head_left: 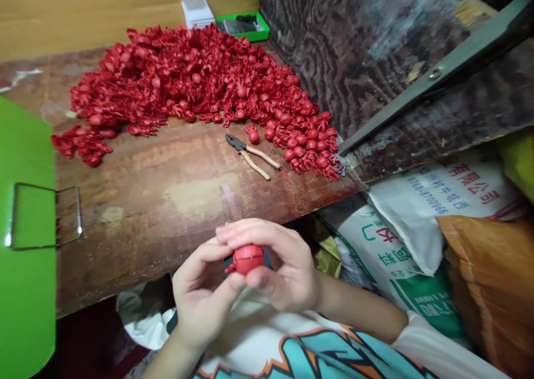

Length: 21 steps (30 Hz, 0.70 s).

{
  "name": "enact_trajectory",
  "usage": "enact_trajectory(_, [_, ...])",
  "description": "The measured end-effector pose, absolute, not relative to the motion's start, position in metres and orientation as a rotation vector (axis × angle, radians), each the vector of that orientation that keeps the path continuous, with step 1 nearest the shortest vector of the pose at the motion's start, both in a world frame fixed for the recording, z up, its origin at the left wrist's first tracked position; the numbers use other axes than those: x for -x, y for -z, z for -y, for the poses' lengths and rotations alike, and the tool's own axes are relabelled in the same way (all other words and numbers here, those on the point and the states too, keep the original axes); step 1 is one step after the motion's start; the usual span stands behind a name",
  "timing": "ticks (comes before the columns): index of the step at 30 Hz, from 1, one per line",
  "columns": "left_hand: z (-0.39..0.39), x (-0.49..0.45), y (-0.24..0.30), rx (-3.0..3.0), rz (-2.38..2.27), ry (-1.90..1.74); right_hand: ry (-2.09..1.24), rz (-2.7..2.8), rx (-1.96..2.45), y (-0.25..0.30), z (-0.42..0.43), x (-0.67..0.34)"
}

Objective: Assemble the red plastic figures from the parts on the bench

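Note:
Between my two hands, just in front of my shirt and off the table's near edge, is a small round red plastic piece (248, 259) with a seam across it and a little knob at its left. My left hand (204, 290) curls round its left side, thumb and fingers closed on it. From the right, my right hand (287, 262) grips the same piece, fingers over the top and thumb below. Part of the piece is hidden by the fingers. Pliers (250, 155) with tan handles lie on the table beyond my hands, beside a single red plastic piece (252, 133).
A large heap of red plastic pieces (187, 78) covers the back of the worn wooden table (137, 201). Behind it are a green tray (261, 28) and white cards (197, 13). A green board (25, 290) with a wire handle stands left; a metal bar (438, 73) and sacks (434, 201) are right.

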<state>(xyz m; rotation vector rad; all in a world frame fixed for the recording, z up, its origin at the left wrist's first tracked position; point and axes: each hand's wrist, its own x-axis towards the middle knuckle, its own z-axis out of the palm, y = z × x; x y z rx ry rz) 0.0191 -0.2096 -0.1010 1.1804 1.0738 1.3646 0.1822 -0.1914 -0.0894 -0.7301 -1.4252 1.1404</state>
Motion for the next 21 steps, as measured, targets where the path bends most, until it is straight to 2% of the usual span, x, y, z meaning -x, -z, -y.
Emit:
enact_trajectory(5, [0.191, -0.017, 0.09, -1.003, -1.206, -1.215, -1.173, 1.587, 0.78, 0.09, 0.17, -0.198])
enact_trajectory(10, [0.158, -0.009, 0.053, -1.257, -1.177, -1.182, -1.05, 1.533, 0.77, 0.067, 0.14, -0.199])
enact_trajectory(13, [0.131, -0.004, 0.019, -1.37, -1.118, -1.233, -0.971, 1.534, 0.693, 0.041, 0.116, -0.195])
enact_trajectory(16, [0.104, 0.003, -0.009, -1.421, -1.057, -1.322, -1.041, 1.473, 0.556, 0.017, 0.091, -0.185])
enact_trajectory(19, [0.082, 0.01, -0.022, -1.469, -1.015, -1.432, -1.152, 1.364, 0.433, 0.003, 0.069, -0.17])
enact_trajectory(21, [0.071, 0.012, -0.024, -1.476, -1.038, -1.48, -1.11, 1.349, 0.43, 0.0, 0.057, -0.162])
